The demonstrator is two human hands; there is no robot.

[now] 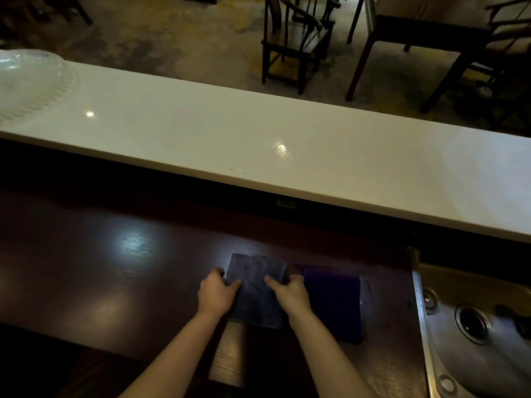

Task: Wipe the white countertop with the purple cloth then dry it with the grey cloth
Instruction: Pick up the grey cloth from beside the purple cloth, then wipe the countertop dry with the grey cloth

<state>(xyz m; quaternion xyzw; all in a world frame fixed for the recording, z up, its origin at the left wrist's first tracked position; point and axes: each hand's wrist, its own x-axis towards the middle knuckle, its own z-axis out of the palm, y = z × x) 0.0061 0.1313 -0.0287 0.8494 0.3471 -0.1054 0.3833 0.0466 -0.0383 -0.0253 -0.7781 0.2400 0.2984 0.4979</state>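
- White countertop (287, 133): long raised slab running left to right across mid-frame, glossy, two light glints on top, bare along most of its length.
- Dark wooden counter (100, 268): lower level, below and nearer than the white slab; holds both cloths.
- Steel sink (474, 326): bottom right corner, set in beside the wooden surface, round drain visible.
- Clear plastic cover (31, 79): far left end of the white slab, ribbed rim.
- Dark chair (296, 44) and table (416, 33): on the floor beyond the slab.
- Purple cloth (336, 303): folded, flat on the wood, just right of the grey one, edges touching or overlapping, hard to tell in the dim light.
- Grey cloth (255, 288): folded rectangle, flat on the wood, between the hands.
- Left hand (217, 294): gripping the grey cloth's left edge, thumb on top.
- Right hand (290, 293): gripping the grey cloth's right edge, thumb on top, fingers curled over the side next to the purple cloth.
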